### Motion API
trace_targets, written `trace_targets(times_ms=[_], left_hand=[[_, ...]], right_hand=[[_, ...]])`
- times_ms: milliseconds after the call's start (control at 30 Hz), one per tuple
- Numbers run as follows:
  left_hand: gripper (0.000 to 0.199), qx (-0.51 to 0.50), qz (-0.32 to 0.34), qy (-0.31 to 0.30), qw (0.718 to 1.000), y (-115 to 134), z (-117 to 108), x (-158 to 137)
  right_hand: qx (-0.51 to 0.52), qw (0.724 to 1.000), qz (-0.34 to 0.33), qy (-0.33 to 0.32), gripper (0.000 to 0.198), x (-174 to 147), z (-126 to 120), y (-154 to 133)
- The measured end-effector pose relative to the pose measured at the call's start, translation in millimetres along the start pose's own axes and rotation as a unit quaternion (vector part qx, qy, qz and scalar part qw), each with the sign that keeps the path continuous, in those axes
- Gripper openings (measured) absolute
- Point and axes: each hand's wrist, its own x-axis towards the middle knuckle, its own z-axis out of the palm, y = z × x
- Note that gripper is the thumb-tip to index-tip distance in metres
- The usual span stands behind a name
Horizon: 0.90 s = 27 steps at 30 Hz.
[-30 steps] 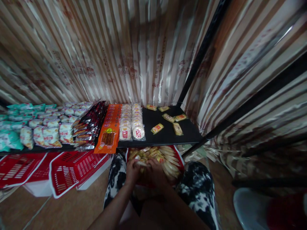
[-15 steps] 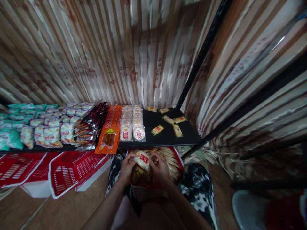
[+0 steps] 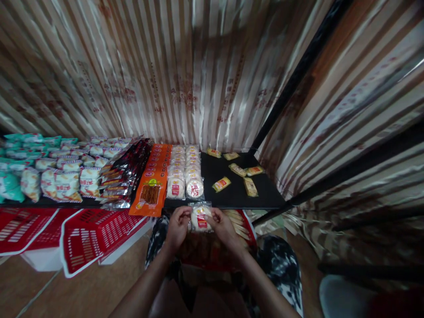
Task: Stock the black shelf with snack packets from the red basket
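Between my two hands is a clear packet of round white crackers (image 3: 201, 217) with a red label facing up. My left hand (image 3: 179, 225) pinches its left edge, and my right hand (image 3: 223, 226) grips the right edge. The packet is just in front of the black shelf's (image 3: 228, 201) front edge, above a red basket (image 3: 247, 216) of wrapped snacks between my knees. Behind it on the shelf stand two rows of like cracker packets (image 3: 194, 187). Several small yellow packets (image 3: 221, 183) lie scattered to their right.
Left along the shelf are an orange snack bag (image 3: 150, 185), dark packets (image 3: 121, 176), white snack bags (image 3: 66, 185) and teal bags (image 3: 11, 185). Red baskets (image 3: 86, 238) stand below. A black post (image 3: 298, 75) rises at the shelf's right end; striped sheeting (image 3: 165, 66) hangs behind.
Both hands have raised the cracker packet toward the shelf edge and turned it straighter, its label now more upright. The view has shifted slightly.
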Motion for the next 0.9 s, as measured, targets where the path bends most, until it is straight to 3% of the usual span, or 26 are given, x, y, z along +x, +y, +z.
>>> trace_targets(times_ms=[67,167,300,400,500,900], left_hand=[[0.03,0.095,0.07,0.04,0.992,0,2,3],[0.034,0.224,0.113,0.091,0.964,2,6,7],[0.036,0.326,0.156,0.091,0.928,1,11,19],[0.041,0.365,0.192,0.076,0.908,-2,11,30],[0.046,0.384,0.198,0.1,0.896,-8,9,40],[0.036,0.43,0.231,0.096,0.868,-27,1,49]], right_hand=[[-0.016,0.999,-0.015,0.029,0.034,15,1,-3],[-0.058,0.995,-0.037,0.066,0.032,38,6,-6],[-0.124,0.986,-0.051,0.098,0.026,61,15,-11],[-0.15,0.983,-0.04,0.097,0.024,70,18,-14],[-0.186,0.976,-0.04,0.104,0.023,74,18,-17],[-0.309,0.933,-0.096,0.16,0.032,86,27,-17]])
